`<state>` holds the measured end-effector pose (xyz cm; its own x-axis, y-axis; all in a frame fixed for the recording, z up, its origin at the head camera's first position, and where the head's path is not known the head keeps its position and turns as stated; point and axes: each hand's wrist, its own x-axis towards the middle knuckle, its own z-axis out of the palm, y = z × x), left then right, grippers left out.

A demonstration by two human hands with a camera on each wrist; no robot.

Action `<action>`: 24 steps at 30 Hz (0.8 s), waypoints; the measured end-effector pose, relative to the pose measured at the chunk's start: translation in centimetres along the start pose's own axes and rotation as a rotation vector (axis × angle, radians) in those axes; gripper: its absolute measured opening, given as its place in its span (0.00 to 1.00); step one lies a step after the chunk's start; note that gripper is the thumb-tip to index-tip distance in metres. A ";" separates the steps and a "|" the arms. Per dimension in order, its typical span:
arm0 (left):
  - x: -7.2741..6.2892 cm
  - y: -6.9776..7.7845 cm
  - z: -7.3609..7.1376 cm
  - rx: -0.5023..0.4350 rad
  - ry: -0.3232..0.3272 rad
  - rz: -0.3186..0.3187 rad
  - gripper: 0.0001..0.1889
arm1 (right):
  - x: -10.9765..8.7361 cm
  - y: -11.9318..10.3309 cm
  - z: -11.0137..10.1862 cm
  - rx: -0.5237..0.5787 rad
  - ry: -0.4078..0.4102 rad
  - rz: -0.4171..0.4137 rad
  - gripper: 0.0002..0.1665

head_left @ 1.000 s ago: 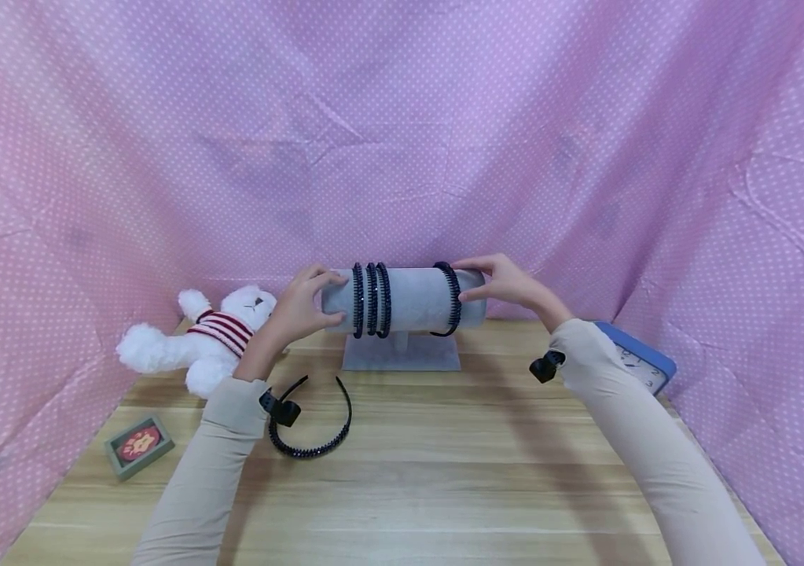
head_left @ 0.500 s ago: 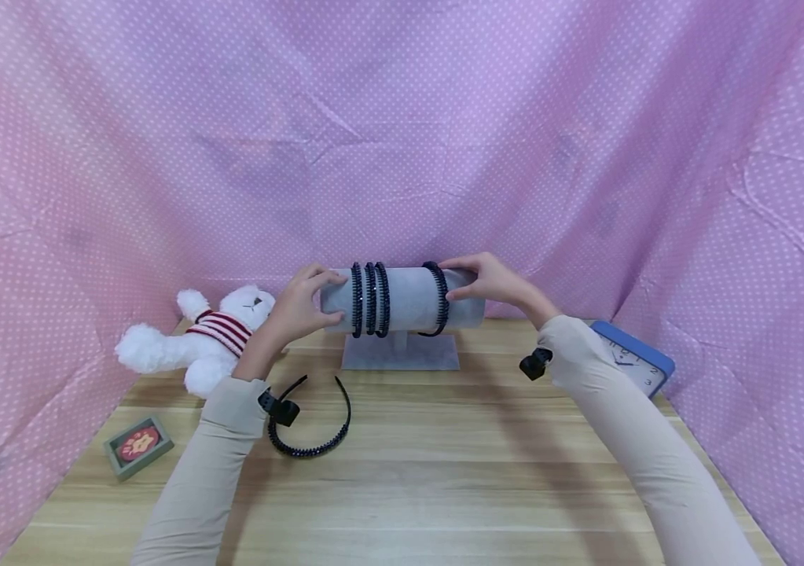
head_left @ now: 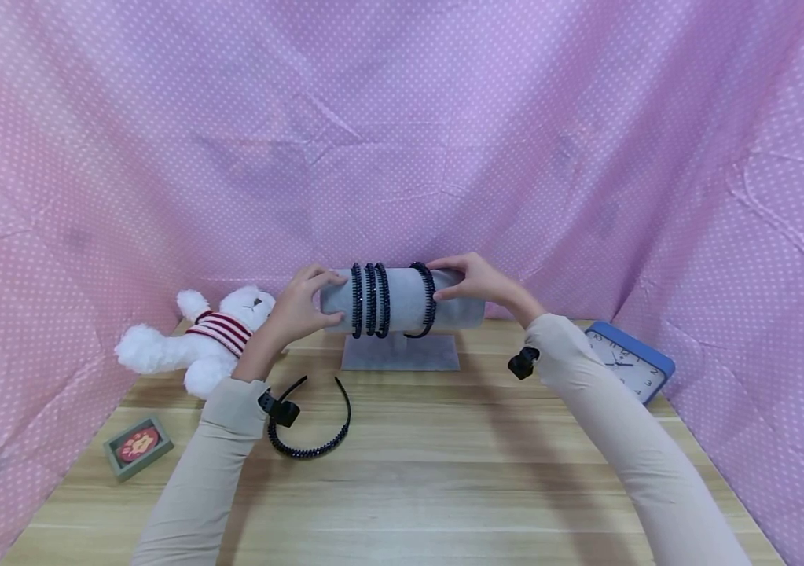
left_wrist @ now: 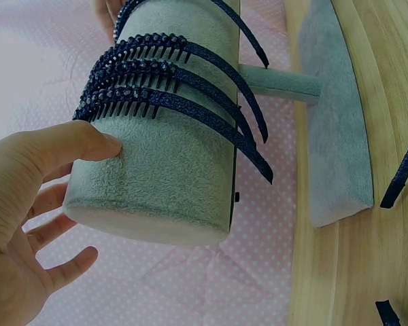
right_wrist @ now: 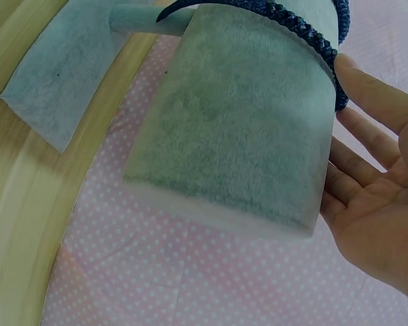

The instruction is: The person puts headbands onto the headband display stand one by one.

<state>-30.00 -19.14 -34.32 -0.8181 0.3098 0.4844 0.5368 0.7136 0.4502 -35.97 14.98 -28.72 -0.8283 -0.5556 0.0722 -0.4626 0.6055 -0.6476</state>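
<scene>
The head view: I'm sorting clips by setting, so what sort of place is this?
Probably a staged filming corner: pink dotted cloth hangs behind and beside a wooden tabletop, which holds a grey display stand with dark headbands.

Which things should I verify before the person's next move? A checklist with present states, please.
1. Left fingers touching the padded roll: ok, at its left end.
2. Right fingers touching the rightmost headband on the roll: ok.
3. That headband close to the other three headbands: not ok if they should sit together; a gap shows.
4. Stand base resting on the table: ok.
5. Fifth headband on the roll: not ok, it lies on the table.
6. How tightly the headbands grip: cannot tell.
</scene>
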 end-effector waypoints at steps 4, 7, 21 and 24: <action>0.0 0.0 0.0 0.001 -0.004 -0.004 0.29 | 0.3 -0.2 0.3 0.007 0.003 -0.003 0.35; 0.1 0.0 0.1 0.005 -0.007 -0.006 0.29 | 0.5 -0.3 0.5 0.016 0.003 -0.017 0.35; 0.1 -0.1 0.2 0.005 -0.005 -0.002 0.29 | 1.3 -1.0 1.3 -0.003 -0.003 -0.041 0.36; 0.1 -0.1 0.2 0.004 -0.004 0.000 0.30 | 1.4 -1.1 1.4 -0.005 -0.001 -0.037 0.36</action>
<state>-30.16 -19.07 -34.43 -0.8191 0.3123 0.4813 0.5357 0.7164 0.4470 -36.18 12.71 -29.00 -0.8101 -0.5784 0.0957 -0.4948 0.5871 -0.6406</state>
